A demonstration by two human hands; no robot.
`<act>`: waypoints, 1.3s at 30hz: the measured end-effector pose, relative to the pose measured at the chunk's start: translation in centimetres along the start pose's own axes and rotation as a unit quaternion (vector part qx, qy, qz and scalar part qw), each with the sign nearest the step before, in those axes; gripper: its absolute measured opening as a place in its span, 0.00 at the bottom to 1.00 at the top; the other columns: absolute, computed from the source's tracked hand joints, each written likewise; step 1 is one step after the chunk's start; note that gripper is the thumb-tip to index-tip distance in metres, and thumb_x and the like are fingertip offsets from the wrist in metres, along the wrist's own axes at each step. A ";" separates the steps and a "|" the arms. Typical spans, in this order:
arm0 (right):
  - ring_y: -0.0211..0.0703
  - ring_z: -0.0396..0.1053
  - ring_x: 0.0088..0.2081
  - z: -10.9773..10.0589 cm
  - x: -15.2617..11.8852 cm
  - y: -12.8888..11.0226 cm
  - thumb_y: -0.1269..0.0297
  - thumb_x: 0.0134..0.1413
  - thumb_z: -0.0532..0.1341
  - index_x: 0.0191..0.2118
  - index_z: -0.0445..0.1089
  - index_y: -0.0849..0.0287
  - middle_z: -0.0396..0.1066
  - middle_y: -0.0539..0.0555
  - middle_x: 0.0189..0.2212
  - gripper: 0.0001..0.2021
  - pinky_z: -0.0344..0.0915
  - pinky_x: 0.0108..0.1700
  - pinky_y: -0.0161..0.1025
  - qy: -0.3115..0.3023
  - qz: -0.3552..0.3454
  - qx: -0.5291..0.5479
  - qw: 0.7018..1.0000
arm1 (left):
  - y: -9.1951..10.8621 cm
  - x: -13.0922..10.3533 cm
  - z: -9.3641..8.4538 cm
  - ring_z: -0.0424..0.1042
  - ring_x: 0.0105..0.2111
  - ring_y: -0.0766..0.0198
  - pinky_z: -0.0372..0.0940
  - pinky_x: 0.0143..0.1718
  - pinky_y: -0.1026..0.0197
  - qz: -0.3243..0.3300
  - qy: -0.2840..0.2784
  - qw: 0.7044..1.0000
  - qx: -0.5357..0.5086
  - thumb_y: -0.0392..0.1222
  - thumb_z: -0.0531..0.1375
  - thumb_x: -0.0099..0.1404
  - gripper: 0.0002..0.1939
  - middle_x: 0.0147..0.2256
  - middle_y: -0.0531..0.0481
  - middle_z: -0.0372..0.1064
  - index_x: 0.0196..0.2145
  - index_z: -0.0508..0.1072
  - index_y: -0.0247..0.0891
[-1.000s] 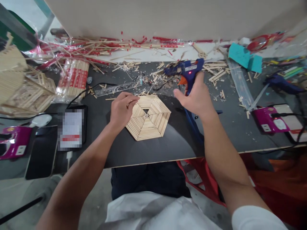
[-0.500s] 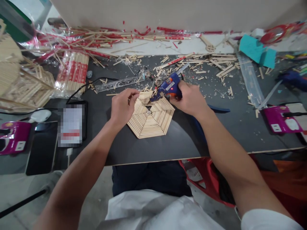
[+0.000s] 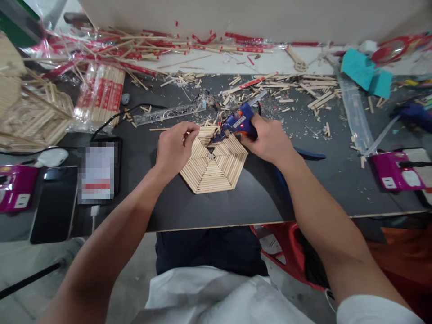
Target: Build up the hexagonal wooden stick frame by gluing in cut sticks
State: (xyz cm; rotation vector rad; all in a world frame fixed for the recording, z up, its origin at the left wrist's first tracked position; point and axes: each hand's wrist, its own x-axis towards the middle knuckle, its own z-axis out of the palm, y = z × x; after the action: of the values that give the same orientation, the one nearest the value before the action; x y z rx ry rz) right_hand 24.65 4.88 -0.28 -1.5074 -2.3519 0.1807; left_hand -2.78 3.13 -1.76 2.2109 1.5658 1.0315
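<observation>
A hexagonal panel [image 3: 213,173] of pale wooden sticks, laid in rings with a small gap at its centre, lies flat on the dark table. My right hand [image 3: 268,137] is closed around a blue hot glue gun [image 3: 239,121]. Its nozzle points down and left, over the panel's upper part near the centre gap. At the panel's upper left edge is my left hand [image 3: 177,146], thumb and fingers pinched together. Whatever those fingers hold, if anything, is hidden.
Stick offcuts [image 3: 319,96] and a clear ruler [image 3: 165,114] lie behind the panel. Packed sticks [image 3: 101,96], a phone [image 3: 99,173] and a dark phone [image 3: 54,204] are on the left. A purple power socket [image 3: 393,171] and another blue glue gun [image 3: 415,114] sit at right.
The view has shifted slightly. Both hands, the glue gun and the panel keep nearly the same places relative to one another.
</observation>
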 end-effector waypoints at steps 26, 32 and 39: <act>0.58 0.73 0.45 -0.8 -0.5 1.2 0.68 0.55 0.60 0.47 0.69 0.56 0.73 0.61 0.40 0.13 0.68 0.45 0.51 0.065 -0.013 -0.022 0.998 | 0.4 0.0 -0.5 0.77 0.35 0.61 0.66 0.37 0.60 0.014 -0.079 0.996 0.032 0.40 0.56 0.74 0.11 0.39 0.47 0.80 0.43 0.79 0.40; 0.59 0.73 0.46 -0.7 -0.5 1.2 0.68 0.56 0.59 0.47 0.68 0.56 0.74 0.61 0.42 0.12 0.68 0.46 0.51 0.065 -0.016 -0.027 0.997 | 0.8 0.0 -0.7 0.77 0.37 0.59 0.66 0.38 0.59 0.020 -0.093 0.995 0.038 0.38 0.56 0.73 0.11 0.39 0.47 0.81 0.43 0.79 0.40; 0.58 0.74 0.45 -1.2 -0.4 0.7 0.67 0.57 0.58 0.47 0.69 0.57 0.75 0.62 0.43 0.11 0.68 0.44 0.49 0.041 -0.021 -0.015 0.999 | 1.0 0.1 -0.7 0.77 0.39 0.58 0.67 0.39 0.59 0.004 -0.106 0.994 0.040 0.40 0.56 0.74 0.11 0.40 0.47 0.80 0.43 0.79 0.41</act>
State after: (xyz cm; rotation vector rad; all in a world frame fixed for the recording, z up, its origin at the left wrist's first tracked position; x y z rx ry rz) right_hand 25.85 4.70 0.52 -1.4488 -2.3289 0.0707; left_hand -2.50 2.67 -0.60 2.2957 1.5293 0.7201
